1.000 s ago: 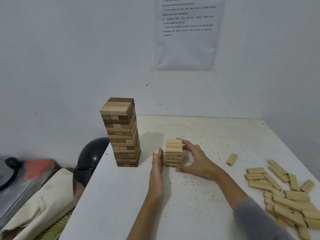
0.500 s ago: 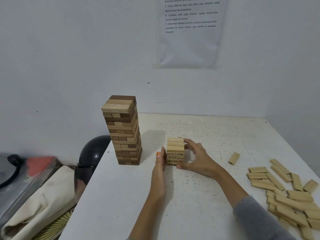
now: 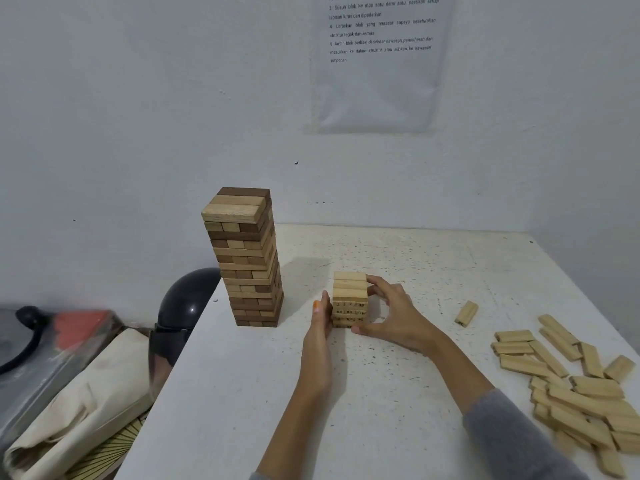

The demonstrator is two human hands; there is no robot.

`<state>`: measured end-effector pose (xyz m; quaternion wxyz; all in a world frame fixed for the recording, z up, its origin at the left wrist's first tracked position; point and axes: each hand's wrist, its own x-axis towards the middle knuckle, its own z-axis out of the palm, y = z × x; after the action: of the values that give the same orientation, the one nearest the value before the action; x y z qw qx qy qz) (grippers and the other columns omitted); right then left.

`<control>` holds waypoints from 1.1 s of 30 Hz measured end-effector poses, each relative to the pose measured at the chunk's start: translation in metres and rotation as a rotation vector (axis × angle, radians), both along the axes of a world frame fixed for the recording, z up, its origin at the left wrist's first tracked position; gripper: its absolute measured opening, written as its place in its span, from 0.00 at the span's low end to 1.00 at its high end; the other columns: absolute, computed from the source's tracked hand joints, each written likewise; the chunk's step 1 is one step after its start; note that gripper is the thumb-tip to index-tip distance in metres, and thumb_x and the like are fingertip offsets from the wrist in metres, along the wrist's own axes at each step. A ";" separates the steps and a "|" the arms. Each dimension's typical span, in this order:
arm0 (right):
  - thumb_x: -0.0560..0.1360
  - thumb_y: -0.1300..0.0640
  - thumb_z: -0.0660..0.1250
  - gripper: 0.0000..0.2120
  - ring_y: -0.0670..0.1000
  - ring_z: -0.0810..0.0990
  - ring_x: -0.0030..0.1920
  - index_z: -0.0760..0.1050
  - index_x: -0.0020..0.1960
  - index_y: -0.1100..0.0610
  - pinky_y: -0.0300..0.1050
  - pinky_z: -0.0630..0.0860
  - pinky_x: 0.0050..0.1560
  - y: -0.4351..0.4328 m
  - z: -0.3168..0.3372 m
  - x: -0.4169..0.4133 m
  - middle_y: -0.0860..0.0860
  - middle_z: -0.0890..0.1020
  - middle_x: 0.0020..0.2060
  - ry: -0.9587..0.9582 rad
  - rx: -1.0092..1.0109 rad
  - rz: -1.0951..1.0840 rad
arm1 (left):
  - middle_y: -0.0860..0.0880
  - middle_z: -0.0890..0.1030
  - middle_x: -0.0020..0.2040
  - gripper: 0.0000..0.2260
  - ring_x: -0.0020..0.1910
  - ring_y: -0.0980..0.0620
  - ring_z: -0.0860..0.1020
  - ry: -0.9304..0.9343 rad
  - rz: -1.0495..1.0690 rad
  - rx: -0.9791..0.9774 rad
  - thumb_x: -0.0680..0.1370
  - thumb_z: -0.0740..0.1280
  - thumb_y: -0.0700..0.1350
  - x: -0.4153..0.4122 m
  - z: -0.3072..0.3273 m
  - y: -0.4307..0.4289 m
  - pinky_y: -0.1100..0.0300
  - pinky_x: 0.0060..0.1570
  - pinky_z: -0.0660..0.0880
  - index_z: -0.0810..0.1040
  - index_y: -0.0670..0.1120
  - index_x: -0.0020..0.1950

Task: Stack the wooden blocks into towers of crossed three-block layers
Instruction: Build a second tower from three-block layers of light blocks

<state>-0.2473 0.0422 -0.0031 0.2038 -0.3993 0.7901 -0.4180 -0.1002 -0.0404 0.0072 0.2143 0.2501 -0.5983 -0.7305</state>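
We square up the short tower (image 3: 349,296): left hand (image 3: 320,332) flat, fingers straight, backstops its left face; right hand (image 3: 394,317) grip curls round its right side, likely nudging layers flush.

Left hand (image 3: 320,327) on edge, fingers straight, flat against small stack (image 3: 349,289), right hand (image 3: 394,317) cupped, fingers and thumb curled round opposite side

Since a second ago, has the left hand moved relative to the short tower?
Yes: the left hand has edged right, narrowing its gap to the short tower, which stays put beside the tall tower.
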 end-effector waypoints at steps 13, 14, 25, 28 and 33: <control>0.66 0.49 0.78 0.46 0.46 0.62 0.70 0.54 0.74 0.35 0.54 0.59 0.73 0.009 0.006 0.005 0.32 0.70 0.62 -0.042 0.037 0.027 | 0.64 0.72 0.63 0.17 0.64 0.67 0.68 0.007 0.034 0.009 0.79 0.48 0.61 0.001 0.003 0.004 0.69 0.61 0.61 0.67 0.64 0.65; 0.69 0.52 0.76 0.44 0.46 0.61 0.70 0.53 0.75 0.38 0.53 0.59 0.72 0.012 0.007 0.007 0.35 0.69 0.65 -0.059 0.035 0.025 | 0.62 0.71 0.66 0.20 0.67 0.64 0.67 0.009 0.038 -0.005 0.78 0.49 0.63 0.002 0.003 0.005 0.66 0.64 0.60 0.66 0.63 0.68; 0.74 0.70 0.64 0.19 0.41 0.78 0.55 0.80 0.54 0.48 0.42 0.74 0.60 0.075 0.023 0.076 0.44 0.84 0.50 -0.240 -0.277 -0.364 | 0.59 0.80 0.52 0.14 0.53 0.61 0.76 0.069 0.362 -0.218 0.79 0.61 0.35 0.034 0.005 0.069 0.67 0.51 0.72 0.77 0.52 0.57; 0.75 0.69 0.64 0.17 0.43 0.81 0.47 0.81 0.50 0.49 0.42 0.75 0.57 0.097 0.028 0.086 0.45 0.86 0.42 -0.223 -0.316 -0.399 | 0.59 0.81 0.50 0.15 0.53 0.61 0.77 0.104 0.196 -0.347 0.78 0.61 0.32 0.029 0.010 0.086 0.71 0.48 0.71 0.78 0.49 0.56; 0.75 0.69 0.65 0.16 0.41 0.82 0.43 0.82 0.45 0.48 0.39 0.75 0.51 0.137 0.037 0.087 0.43 0.85 0.38 -0.073 -0.317 -0.499 | 0.59 0.81 0.50 0.11 0.52 0.62 0.77 0.112 -0.025 -0.480 0.79 0.62 0.35 0.012 0.018 0.111 0.71 0.48 0.71 0.80 0.50 0.52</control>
<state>-0.1604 0.1793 0.0337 0.0584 -0.2043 0.7809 -0.5874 -0.0884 0.0703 0.0252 0.2914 0.1438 -0.7449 -0.5827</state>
